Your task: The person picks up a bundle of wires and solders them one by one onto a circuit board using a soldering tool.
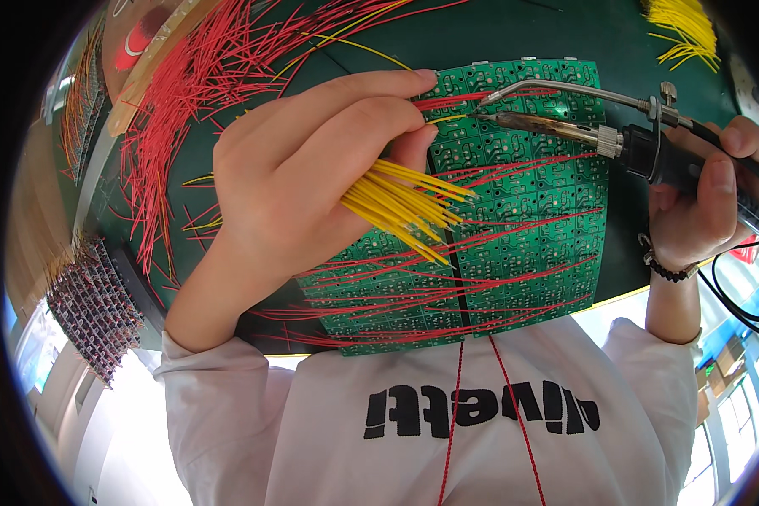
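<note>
My left hand (312, 160) is closed round a bundle of yellow wires (409, 207), their bared ends pointing right. From its fingertips a single yellow wire (447, 119) reaches a green circuit board panel (540, 190). In my right hand (708, 185) is a soldering iron (637, 150) with a dark handle. A thin metal solder feed tube (557, 85) is clamped along it. The iron's tip and the tube's end meet close to the yellow wire's end, near the panel's upper part. Rows of red wires (514, 222) are attached across the panel.
A big heap of loose red wires (177, 110) covers the left of the green work surface (447, 34). More yellow wires (685, 32) lie at the far right. Stacked populated boards (97, 308) stand at the lower left. A black cable (734, 308) loops beside my right wrist.
</note>
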The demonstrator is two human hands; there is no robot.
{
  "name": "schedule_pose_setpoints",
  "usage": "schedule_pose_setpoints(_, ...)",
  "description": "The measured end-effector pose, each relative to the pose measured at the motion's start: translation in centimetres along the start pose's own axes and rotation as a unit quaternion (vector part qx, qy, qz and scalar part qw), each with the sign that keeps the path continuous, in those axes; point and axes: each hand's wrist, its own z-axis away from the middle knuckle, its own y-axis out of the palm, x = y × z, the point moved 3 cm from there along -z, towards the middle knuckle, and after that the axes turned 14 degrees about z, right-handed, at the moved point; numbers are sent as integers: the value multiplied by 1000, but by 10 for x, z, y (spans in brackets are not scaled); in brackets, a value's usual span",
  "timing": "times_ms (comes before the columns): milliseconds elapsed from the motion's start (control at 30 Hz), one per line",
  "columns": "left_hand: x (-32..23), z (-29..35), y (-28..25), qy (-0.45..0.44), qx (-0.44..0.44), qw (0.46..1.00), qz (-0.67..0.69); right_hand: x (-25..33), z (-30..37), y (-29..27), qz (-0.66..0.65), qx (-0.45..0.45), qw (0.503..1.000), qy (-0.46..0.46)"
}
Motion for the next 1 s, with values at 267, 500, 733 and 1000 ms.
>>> schedule_pose_setpoints(267, 0, -2, 1, 5, 2, 1000, 3, 2, -20, 26, -360, 139, 922, -39)
schedule_pose_setpoints(500, 1, -1, 1, 9, -3, 1000, 2, 2, -14, 10, -121, 34, 983, -135)
schedule_pose_setpoints(733, 1, 1, 0, 14, -2, 1000, 3, 11, -12, 9, -71, -42, 995, -64)
schedule_pose_setpoints(1000, 0, 0, 0, 6, -2, 1000, -4, 11, -14, 9, -69, 21, 986, -153)
